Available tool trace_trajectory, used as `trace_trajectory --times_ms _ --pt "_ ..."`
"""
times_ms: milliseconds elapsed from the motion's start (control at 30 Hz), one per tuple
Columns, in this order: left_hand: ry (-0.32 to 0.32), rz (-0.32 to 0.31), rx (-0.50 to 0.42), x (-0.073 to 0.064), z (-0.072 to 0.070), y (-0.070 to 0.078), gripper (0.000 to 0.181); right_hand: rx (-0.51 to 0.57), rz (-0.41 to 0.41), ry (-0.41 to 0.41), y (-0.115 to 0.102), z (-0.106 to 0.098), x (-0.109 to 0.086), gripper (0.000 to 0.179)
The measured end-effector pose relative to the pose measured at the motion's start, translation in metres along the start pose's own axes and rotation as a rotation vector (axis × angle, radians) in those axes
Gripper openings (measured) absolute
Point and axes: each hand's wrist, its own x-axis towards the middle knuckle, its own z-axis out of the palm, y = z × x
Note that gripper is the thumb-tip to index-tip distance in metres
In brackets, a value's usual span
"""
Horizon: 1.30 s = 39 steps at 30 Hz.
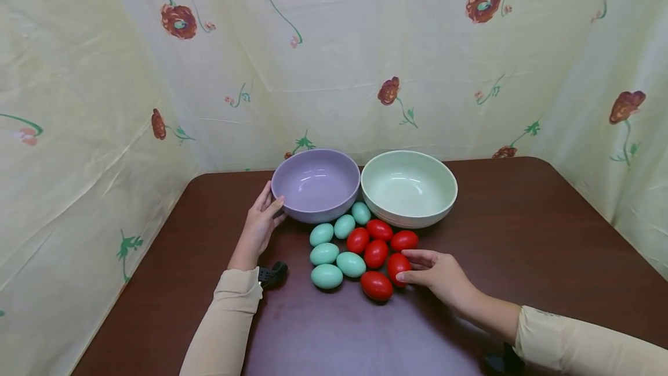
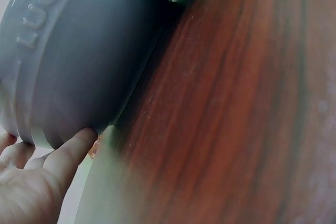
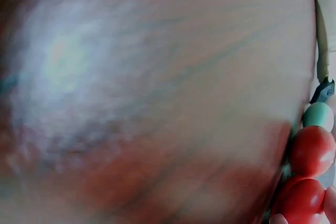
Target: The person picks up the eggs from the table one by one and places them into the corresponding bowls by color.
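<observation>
A purple bowl (image 1: 315, 181) stands at the back of the table, its outer wall (image 2: 89, 51) close up in the left wrist view. My left hand (image 1: 259, 225) holds the bowl's left side, thumb near the rim and fingertips against the wall. My right hand (image 1: 440, 277) pinches a red egg (image 1: 399, 269) between thumb and fingers, at the right edge of a cluster of eggs. Other red eggs, one of them in front (image 1: 376, 286), lie beside it. Several mint-green eggs, such as the front one (image 1: 326, 277), lie to the left of the red ones.
A pale green bowl (image 1: 409, 184) stands right beside the purple bowl, behind the red eggs. The dark wooden table (image 1: 522, 237) extends on both sides. A flowered curtain (image 1: 334, 62) hangs behind and along the sides.
</observation>
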Motion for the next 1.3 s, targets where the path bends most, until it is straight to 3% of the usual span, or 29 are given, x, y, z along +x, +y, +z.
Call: trace_trajectory --times_ms 333,1067,1300 --pt "0.002 -0.002 0.004 -0.001 0.0 0.0 0.077 0.069 0.014 -0.015 -0.008 -0.002 -0.001 0.058" --pt "0.006 0.016 0.025 0.003 0.0 -0.001 0.076 -0.013 -0.021 -0.015 -0.027 -0.014 -0.002 0.056" --pt "0.004 0.028 0.029 -0.001 0.001 0.0 0.077 -0.038 -0.052 -0.016 -0.035 -0.017 0.002 0.055"
